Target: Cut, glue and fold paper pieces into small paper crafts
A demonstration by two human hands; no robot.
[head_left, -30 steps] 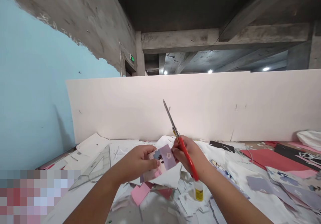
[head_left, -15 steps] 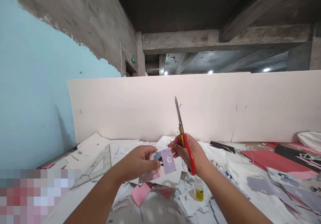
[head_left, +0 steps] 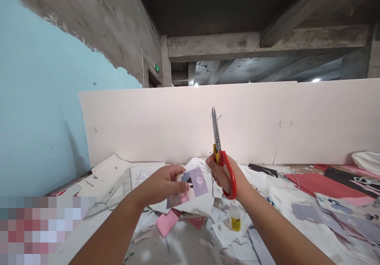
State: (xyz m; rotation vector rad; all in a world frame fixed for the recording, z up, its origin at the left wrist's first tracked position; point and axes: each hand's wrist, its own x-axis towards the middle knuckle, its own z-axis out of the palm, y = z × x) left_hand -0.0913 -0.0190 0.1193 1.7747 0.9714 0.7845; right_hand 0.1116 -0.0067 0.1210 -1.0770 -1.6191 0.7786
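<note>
the left hand [head_left: 162, 186] is recorded at lower centre, its grip pinching a lilac-and-pink floral paper piece [head_left: 190, 190] above the counter [head_left: 166, 249]; to the right, red-handled scissors [head_left: 219, 150] are held upright, blades closed, in the pressed-together grip of the right hand [head_left: 224, 174], a glue bottle [head_left: 235, 216] being located below.

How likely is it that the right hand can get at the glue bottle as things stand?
Likely yes: the right hand is just above the glue bottle, nothing blocking the way, though the scissors fill that hand.
</note>
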